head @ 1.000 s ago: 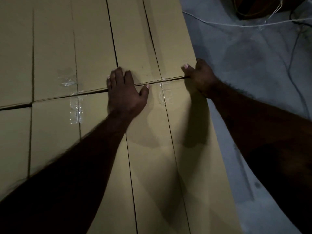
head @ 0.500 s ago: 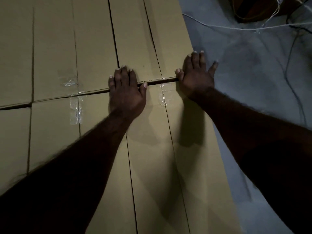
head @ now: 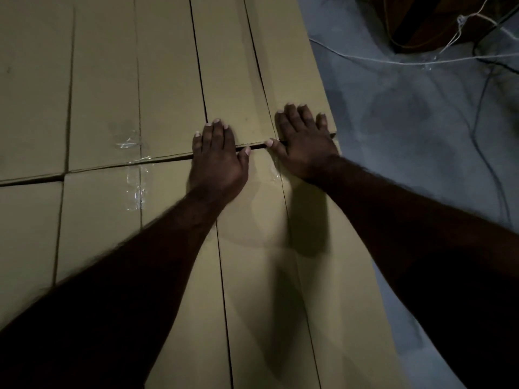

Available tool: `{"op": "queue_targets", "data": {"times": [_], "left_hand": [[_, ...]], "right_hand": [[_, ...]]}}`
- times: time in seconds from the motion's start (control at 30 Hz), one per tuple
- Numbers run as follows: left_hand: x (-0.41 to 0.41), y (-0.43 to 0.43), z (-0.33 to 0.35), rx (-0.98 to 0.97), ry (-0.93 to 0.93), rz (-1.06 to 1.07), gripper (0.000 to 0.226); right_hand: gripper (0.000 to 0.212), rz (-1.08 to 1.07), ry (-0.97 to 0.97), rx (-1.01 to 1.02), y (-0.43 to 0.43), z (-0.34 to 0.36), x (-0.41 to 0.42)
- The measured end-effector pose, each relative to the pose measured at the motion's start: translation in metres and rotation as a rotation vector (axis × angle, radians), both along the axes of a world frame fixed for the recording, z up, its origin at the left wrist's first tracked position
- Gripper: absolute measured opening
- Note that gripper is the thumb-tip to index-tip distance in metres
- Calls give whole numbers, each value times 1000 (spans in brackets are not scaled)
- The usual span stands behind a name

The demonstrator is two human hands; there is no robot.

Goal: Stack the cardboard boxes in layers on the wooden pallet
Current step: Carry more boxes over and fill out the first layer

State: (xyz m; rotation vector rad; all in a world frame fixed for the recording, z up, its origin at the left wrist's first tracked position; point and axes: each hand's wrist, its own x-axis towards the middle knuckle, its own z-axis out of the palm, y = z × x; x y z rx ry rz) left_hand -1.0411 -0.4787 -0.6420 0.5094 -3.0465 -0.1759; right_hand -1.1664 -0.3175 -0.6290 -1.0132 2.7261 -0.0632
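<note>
From the head camera, the right hand (head: pixel 306 144) now lies flat on top of the boxes (head: pixel 168 80), no longer hooked over their right edge as it was 1 second ago; the left hand (head: pixel 217 160) has barely moved. The tan cardboard boxes sit tightly side by side, some seams taped. Both hands press palm-down, fingers spread and grasping nothing, across the dark gap between 2 rows, beside the grey floor (head: pixel 407 122).

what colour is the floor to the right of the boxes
Grey, mottled with darker patches, seen in the head view: the floor beside the cardboard boxes.
</note>
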Motion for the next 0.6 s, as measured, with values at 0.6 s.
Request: {"op": "queue_targets", "data": {"times": [0.6], "left_hand": [[41, -27, 92, 258, -145, -11, 58]], "right_hand": [[56, -194, -139, -186, -41, 74, 93]]}}
